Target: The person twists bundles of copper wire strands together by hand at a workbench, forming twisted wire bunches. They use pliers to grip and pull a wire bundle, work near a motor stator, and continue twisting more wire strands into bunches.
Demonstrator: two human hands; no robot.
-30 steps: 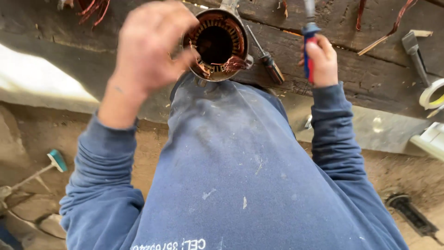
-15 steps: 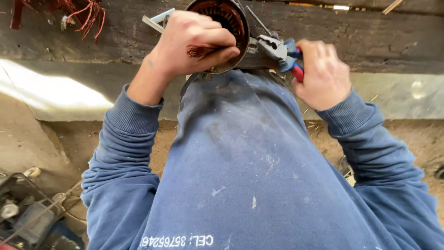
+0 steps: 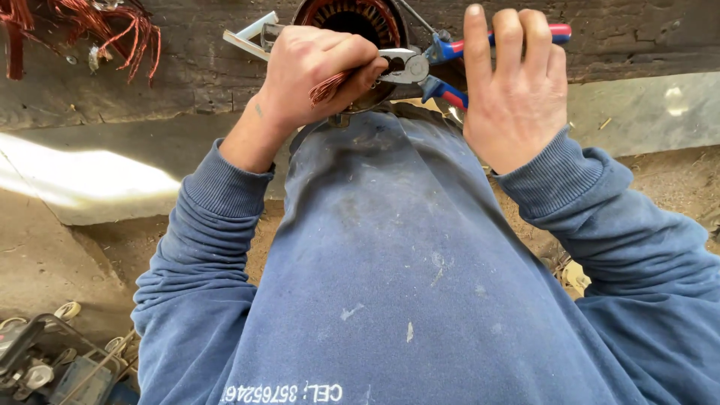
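A round metal motor stator [image 3: 352,19] with copper windings stands on a dark wooden bench, right against my blue sweatshirt. My left hand [image 3: 319,71] is closed around a bunch of copper wire [image 3: 330,86] pulled out of the stator's near side. My right hand [image 3: 514,82] grips the blue and red handles of a pair of cutting pliers [image 3: 442,64], fingers spread over the upper handle. The pliers' steel jaws [image 3: 401,64] sit at my left fingertips, on the copper strands.
A tangle of loose copper wire [image 3: 97,26] lies on the bench at the upper left. A light metal bracket [image 3: 251,37] pokes out behind my left hand. Tools and parts [image 3: 45,364] lie on the dirt floor at the lower left.
The view has dropped and drawn closer. My right hand has swung the pliers' jaws left onto the copper bunch and opened its fingers over the handles; my left hand still holds the wire.
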